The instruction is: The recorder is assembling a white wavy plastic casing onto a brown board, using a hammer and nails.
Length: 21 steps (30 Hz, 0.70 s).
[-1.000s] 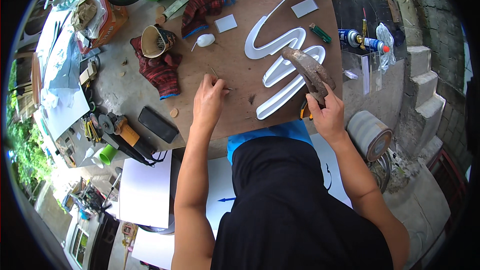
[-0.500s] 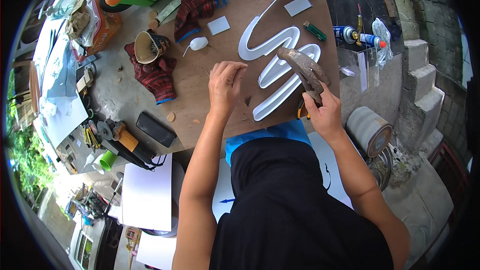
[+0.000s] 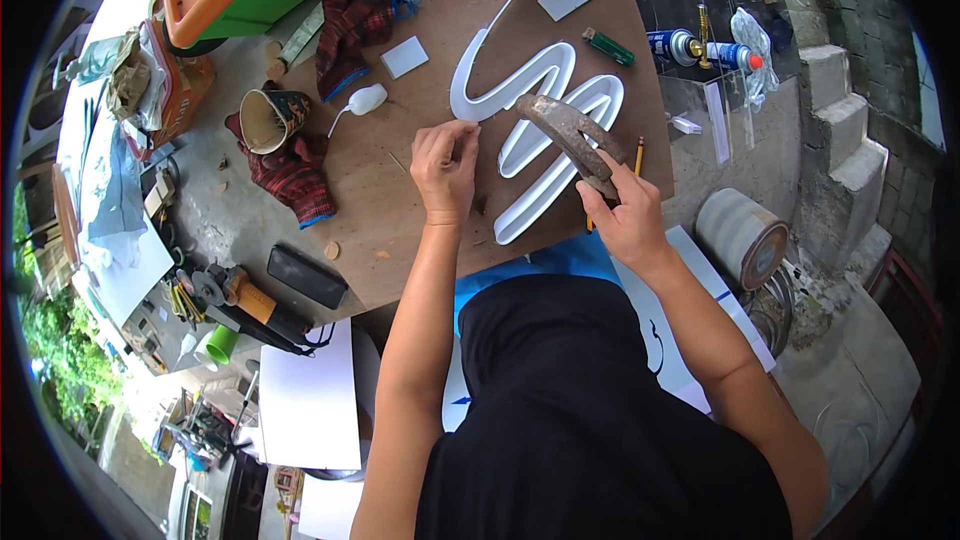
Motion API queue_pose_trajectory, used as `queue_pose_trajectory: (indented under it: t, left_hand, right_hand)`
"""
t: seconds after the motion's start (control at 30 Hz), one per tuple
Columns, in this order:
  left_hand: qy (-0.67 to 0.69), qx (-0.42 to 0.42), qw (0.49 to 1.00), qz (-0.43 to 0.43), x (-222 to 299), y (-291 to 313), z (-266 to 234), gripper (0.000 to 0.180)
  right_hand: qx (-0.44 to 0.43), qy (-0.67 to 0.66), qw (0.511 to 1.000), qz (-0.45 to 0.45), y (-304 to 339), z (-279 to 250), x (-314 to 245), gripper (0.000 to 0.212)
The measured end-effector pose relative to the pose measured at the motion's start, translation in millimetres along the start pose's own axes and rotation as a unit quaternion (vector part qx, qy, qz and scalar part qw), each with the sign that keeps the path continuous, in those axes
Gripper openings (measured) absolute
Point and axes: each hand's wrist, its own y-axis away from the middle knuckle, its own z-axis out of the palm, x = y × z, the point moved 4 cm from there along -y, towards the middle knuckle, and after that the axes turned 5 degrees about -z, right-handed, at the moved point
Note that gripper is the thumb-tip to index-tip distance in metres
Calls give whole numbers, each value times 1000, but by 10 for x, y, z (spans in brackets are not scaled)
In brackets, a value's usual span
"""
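A white, zigzag-shaped raised-edge strip form (image 3: pixel 545 80), like a channel letter, lies on the brown board (image 3: pixel 380 230). My right hand (image 3: pixel 630 215) grips a rusty curved iron tool (image 3: pixel 565 125) with two arms, its far end over the form's middle. The tool's exact kind is unclear. Just left of the form, my left hand (image 3: pixel 445 170) is closed, thumb and fingertips pinched together. Whatever they may hold is too small to make out. A yellow pencil (image 3: pixel 639 155) lies beside my right hand, partly hidden by it.
On the board are a white dropper bottle (image 3: pixel 367 99), white rectangular pieces (image 3: pixel 404 57) and a green tool (image 3: pixel 608 46). Around it lie red-black gloves (image 3: pixel 290 180), a cup (image 3: pixel 272 120), a phone (image 3: pixel 307 276), an angle grinder (image 3: pixel 250 295) and gas canisters (image 3: pixel 675 46).
My view has shifted, so the board appears farther left. The right hand still holds the rusty tool, tilted over the form; the left is still pinched and sits closer to the form.
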Motion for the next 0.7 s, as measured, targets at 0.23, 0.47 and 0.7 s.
queue_pose_trajectory:
  t: [0.23, 0.47, 0.7]
  left_hand:
    - [-15, 19, 999, 26, 18, -16, 8, 13]
    - [-28, 28, 999, 33, 9, -17, 19, 15]
    - [-26, 41, 998, 29, 31, -2, 22, 19]
  right_hand:
    - [-16, 9, 1000, 4, -22, 15, 30, 24]
    - [-40, 17, 998, -39, -58, 84, -21, 31]
    - [-78, 76, 988, -105, -134, 210, -167, 38]
